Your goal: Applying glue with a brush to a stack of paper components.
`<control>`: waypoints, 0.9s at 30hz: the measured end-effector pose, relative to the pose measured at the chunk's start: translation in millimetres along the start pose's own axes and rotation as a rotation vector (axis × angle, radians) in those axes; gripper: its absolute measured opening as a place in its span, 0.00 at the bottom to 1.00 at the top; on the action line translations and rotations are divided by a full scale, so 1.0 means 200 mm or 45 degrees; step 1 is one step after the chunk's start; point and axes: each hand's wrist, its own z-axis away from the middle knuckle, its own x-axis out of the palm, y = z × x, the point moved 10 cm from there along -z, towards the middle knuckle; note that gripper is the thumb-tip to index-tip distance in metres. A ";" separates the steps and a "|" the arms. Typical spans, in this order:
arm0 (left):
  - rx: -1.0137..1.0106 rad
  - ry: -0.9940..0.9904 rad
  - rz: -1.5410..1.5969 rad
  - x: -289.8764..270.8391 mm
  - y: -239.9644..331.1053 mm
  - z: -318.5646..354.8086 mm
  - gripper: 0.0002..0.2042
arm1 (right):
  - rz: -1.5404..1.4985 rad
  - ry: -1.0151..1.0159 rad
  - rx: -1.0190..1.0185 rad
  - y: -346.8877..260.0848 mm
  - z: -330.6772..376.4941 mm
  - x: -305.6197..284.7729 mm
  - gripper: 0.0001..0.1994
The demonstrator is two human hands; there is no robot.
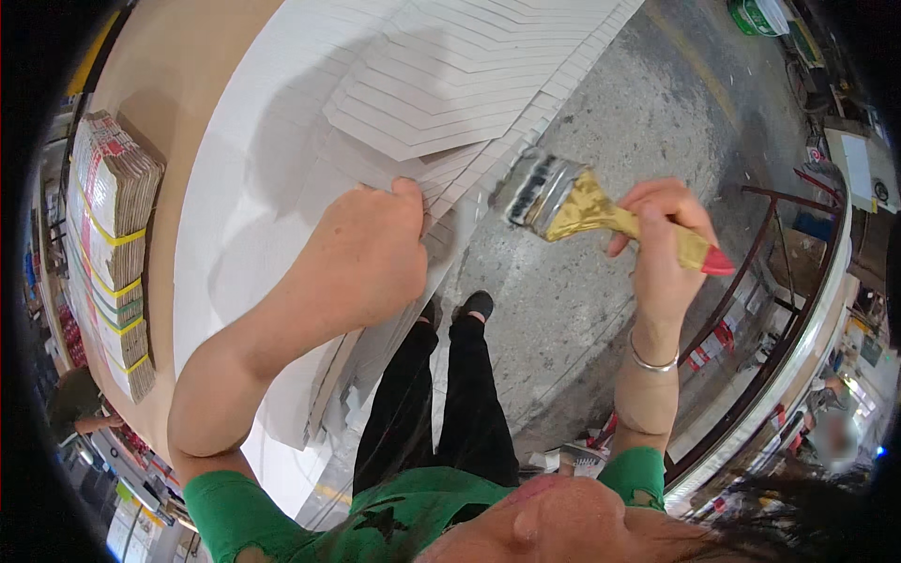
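Dozens of white die-cut card sheets (441,84) lie fanned in a staggered stack on the desk (178,66), their near edges overhanging it above the concrete floor (601,122).

Left hand (366,253): fingers curled down and closed onto the stepped sheet edges, pinning the fan at its near corner.

Right hand (662,249): fingers wrapped shut around the handle of a wide flat paintbrush (582,206), which has a gold-stained handle with a red tip, a metal ferrule and dark bristles. The bristle end sits just beside the exposed sheet edges; contact can't be confirmed.

Handling, as a judgement:
- Single sheets look thin, light and floppy; the stack as a whole is stiffer and likely heavy.
- Smooth faces, so the fan will probably slide or collapse if pushed sideways. Press flat from above, near the edge.
- Overhanging corners look easy to bend or crease, so avoid pinching them.
- The brush is rigid and light. Hold mid-handle, as now; the handle coating may be tacky or slick.

Banded bundles of printed cartons (117,244) stand well apart at the desk's left side.
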 end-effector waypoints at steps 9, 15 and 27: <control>-0.060 -0.103 0.020 0.04 -0.03 -0.01 0.09 | 0.089 -0.176 0.006 -0.03 0.09 0.14 0.03; -0.002 -0.046 0.024 0.02 -0.01 -0.01 0.09 | 0.050 0.115 0.114 -0.01 0.03 0.06 0.03; 0.064 -0.100 -0.008 0.02 0.03 -0.01 0.08 | 0.170 -0.217 0.106 -0.03 0.22 0.20 0.01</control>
